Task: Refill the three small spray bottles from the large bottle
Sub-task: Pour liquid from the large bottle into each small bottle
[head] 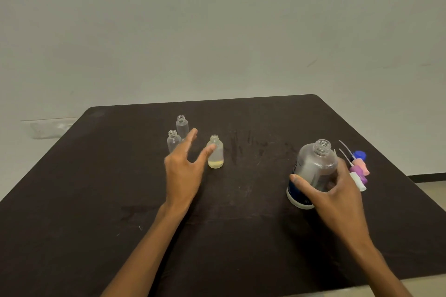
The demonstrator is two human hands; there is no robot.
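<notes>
Dark table (72, 200), cloth-covered, set against a pale wall (217, 19); its near edge runs out of view.

Far small bottle (182, 126): clear plastic, uncapped, threaded neck, upright, left of centre. No liquid can be made out inside.

Near-left small bottle (173, 140): same type, uncapped, upright, just beside and in front of the far one. Its lower part is hidden behind the left hand; contents cannot be told.

Left hand (183, 169): raised over the table, fingers straight and spread, grasping nothing. Its fingertips overlap the small bottles in view; whether the thumb touches the third bottle cannot be told.

Third small bottle (215, 152): clear, uncapped, upright, right of the other two and standing apart from them. A shallow layer of pale yellowish liquid sits at its bottom; the rest is empty.

Large bottle (313, 171): right of centre, well apart from the small bottles. Frosted clear body, open threaded mouth, dark blue and white label around the lower part, print unreadable. It tilts slightly; liquid level hard to judge through the haze.

Right hand (335, 190): fingers and thumb curled round the large bottle, holding its body and hiding its near right side.

Spray tops (359, 171): pink, purple and white, lying together just right of the large bottle, thin dip tubes pointing far-left.

Blue cap (360, 155): behind the spray tops, partly covered by them.
</notes>
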